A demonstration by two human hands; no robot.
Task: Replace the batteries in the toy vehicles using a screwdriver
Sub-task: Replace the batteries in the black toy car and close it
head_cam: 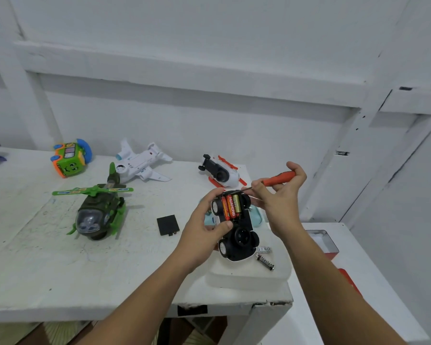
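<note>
- Above the white tray [234,277], the left hand [202,235] grips the upturned toy car [241,239], fingers curled round it. Its open compartment holds three batteries [230,207].
- Right hand [281,195] pinches the orange screwdriver [279,177], tip at the compartment's far end.
- A loose battery [265,262] lies on the tray, near the table [47,257] corner.
- Black cover [168,224] lies on open white tabletop beside the green helicopter [97,212].

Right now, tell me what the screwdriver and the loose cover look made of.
Screwdriver: orange handle, probably plastic with a dull sheen; thin dark shaft, likely metal. Cover: matte black, flat with a moulded tab, apparently plastic.
</note>
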